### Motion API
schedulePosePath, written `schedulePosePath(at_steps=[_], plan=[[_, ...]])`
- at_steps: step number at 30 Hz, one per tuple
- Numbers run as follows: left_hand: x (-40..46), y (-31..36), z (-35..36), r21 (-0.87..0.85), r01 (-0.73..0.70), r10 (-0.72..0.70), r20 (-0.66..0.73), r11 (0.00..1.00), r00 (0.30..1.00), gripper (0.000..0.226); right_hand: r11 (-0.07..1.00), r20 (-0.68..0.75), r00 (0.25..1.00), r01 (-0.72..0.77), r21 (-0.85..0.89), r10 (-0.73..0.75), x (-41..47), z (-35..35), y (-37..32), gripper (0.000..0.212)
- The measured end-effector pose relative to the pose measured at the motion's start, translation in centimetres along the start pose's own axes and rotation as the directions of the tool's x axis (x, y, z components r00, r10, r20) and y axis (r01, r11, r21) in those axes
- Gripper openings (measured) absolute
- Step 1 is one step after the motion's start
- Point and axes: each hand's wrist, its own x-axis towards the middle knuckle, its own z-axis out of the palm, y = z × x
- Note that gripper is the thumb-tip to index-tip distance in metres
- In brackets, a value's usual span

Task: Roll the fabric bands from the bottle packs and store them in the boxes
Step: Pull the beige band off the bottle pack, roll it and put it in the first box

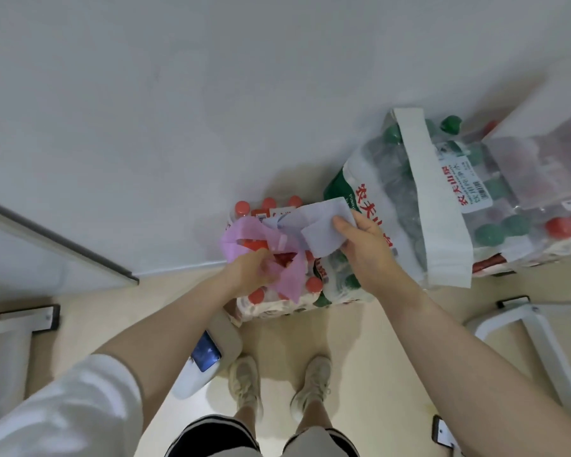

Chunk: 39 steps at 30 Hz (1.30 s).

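A shrink-wrapped pack of red-capped bottles point(271, 206) stands on the floor against the wall. A pink fabric band point(238, 235) and a pale blue-white fabric band point(314, 225) are knotted together above it. My left hand point(251, 275) grips the pink band's lower part. My right hand point(363, 245) pinches the free end of the pale band. To the right stands a taller pack of green-capped bottles point(389, 179) with a white fabric band point(429, 192) wrapped over it.
Further bottle packs point(541, 192) with red and green caps lie at the far right. White table legs point(14, 328) stand left and a white frame point(541, 334) right. A white handheld device point(198, 364) hangs near my left forearm. My feet point(277, 384) stand below.
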Motion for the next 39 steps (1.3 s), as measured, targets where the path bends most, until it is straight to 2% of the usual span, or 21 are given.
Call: schedulePosePath(at_steps=[4,6,7,8,9,10,11,12,13,15,17,19,21,22,25,28,30,32,35,37,39], plan=[[0.8,0.0,-0.3,-0.006,0.077,-0.076,0.118,0.997,0.99,0.031,0.975,0.046,0.996,0.062,0.212,-0.073,-0.5,-1.0,-1.6,0.023],[0.0,1.2,-1.1,0.05,0.02,-0.023,0.067,0.999,0.997,0.035,0.957,0.087,0.993,0.053,0.285,-0.081,-0.9,-1.5,-2.1,0.024],[-0.5,2.2,-1.5,-0.004,-0.032,0.032,-0.061,0.999,0.998,0.035,0.95,0.101,0.991,0.051,0.307,-0.086,-1.0,-1.8,-2.4,0.024],[-1.4,3.4,-2.3,-0.077,-0.079,0.056,-0.261,0.994,0.964,0.034,0.944,0.114,0.989,0.049,0.325,-0.09,-1.2,-2.0,-2.7,0.024],[-2.5,4.8,-3.2,-0.145,-0.174,0.085,-0.476,0.974,0.876,0.031,0.94,0.138,0.985,0.048,0.338,-0.1,-1.4,-2.1,-3.1,0.026],[-3.7,6.3,-4.2,-0.2,-0.297,0.129,-0.586,0.934,0.8,0.028,0.938,0.173,0.979,0.046,0.343,-0.111,-1.6,-2.3,-3.4,0.031],[-5.1,8.0,-5.2,-0.252,-0.408,0.194,-0.592,0.877,0.782,0.024,0.94,0.213,0.97,0.037,0.339,-0.115,-1.7,-2.3,-3.8,0.039],[-6.3,9.6,-6.0,-0.259,-0.49,0.305,-0.525,0.833,0.795,0.022,0.946,0.239,0.965,0.029,0.322,-0.111,-2.0,-2.3,-4.2,0.05],[-7.3,11.1,-6.6,-0.19,-0.535,0.424,-0.42,0.823,0.802,0.024,0.956,0.251,0.962,0.028,0.292,-0.105,-2.1,-2.3,-4.5,0.061],[-8.0,13.2,-7.1,0.015,-0.549,0.534,-0.253,0.836,0.806,0.025,0.973,0.25,0.963,0.042,0.225,-0.1,-2.3,-2.2,-5.2,0.082],[-8.3,14.2,-7.1,0.097,-0.551,0.557,-0.229,0.829,0.798,0.02,0.982,0.225,0.97,0.055,0.178,-0.095,-2.5,-2.0,-6.1,0.077],[-8.6,14.5,-7.1,0.009,-0.56,0.544,-0.248,0.829,0.801,0.011,0.986,0.183,0.976,0.094,0.14,-0.119,-2.7,-2.0,-7.0,0.044],[-9.0,14.7,-7.5,-0.12,-0.532,0.487,-0.274,0.838,0.83,0.02,0.987,0.089,0.984,0.146,0.066,-0.151,-3.0,-1.8,-7.8,0.013],[-9.1,14.7,-7.8,-0.176,-0.517,0.461,-0.279,0.838,0.842,0.019,0.987,0.037,0.986,0.162,0.016,-0.163,-2.9,-1.8,-8.0,0.009],[-9.9,14.6,-8.4,-0.263,-0.467,0.394,-0.285,0.844,0.874,0.016,0.989,-0.018,0.99,0.138,-0.054,-0.139,-2.8,-2.0,-8.2,0.018],[-10.2,14.4,-9.1,-0.417,-0.409,0.336,-0.24,0.812,0.911,0.017,0.998,-0.002,0.998,0.057,0.006,-0.056,-2.6,-2.7,-8.5,0.03],[-10.3,14.4,-9.7,-0.505,-0.367,0.308,-0.199,0.781,0.93,0.019,0.999,0.029,1.0,-0.002,0.041,0.001,-2.5,-3.1,-8.5,0.023],[-10.5,14.5,-10.1,-0.542,-0.334,0.291,-0.166,0.771,0.942,0.019,0.996,0.065,0.996,-0.049,-0.074,0.054,-2.5,-3.3,-8.2,0.017],[-10.9,14.9,-10.0,-0.536,-0.324,0.3,-0.135,0.779,0.944,0.022,0.925,0.159,0.986,0.014,-0.38,0.05,-3.0,-2.6,-8.0,0.039],[-11.1,15.3,-9.8,-0.498,-0.341,0.321,-0.129,0.797,0.938,0.025,0.915,0.218,0.976,0.094,-0.392,-0.007,-3.4,-1.6,-8.3,0.042],[-11.4,15.8,-9.7,-0.452,-0.37,0.351,-0.129,0.812,0.928,0.022,0.909,0.228,0.97,0.165,-0.382,-0.081,-3.4,-0.7,-8.6,0.031]])
